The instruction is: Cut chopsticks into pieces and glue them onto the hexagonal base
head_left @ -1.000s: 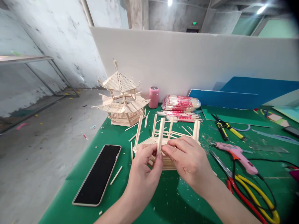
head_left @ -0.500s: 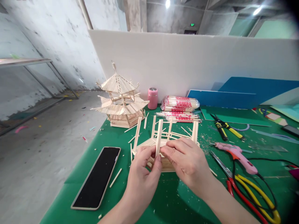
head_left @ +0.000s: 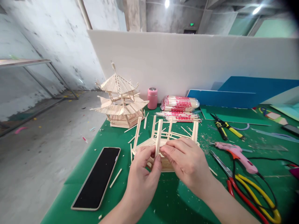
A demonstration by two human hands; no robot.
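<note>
The left hand [head_left: 144, 166] pinches the wooden post [head_left: 159, 133] low, likely steadying it upright at the stick-built base [head_left: 167, 165], inward from the counter's [head_left: 168, 199] left edge; the right hand [head_left: 189, 158] bunches alongside, its grip hidden.

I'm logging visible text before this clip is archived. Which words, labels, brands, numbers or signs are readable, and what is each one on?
No text can be read for certain.
Green lit sign in the background: too small to read.
Packaged stick bundles: red markings, too blurred to tell whether they are words.
Phone: dark screen, no text visible.
Pink glue gun: no legible marking.
</note>
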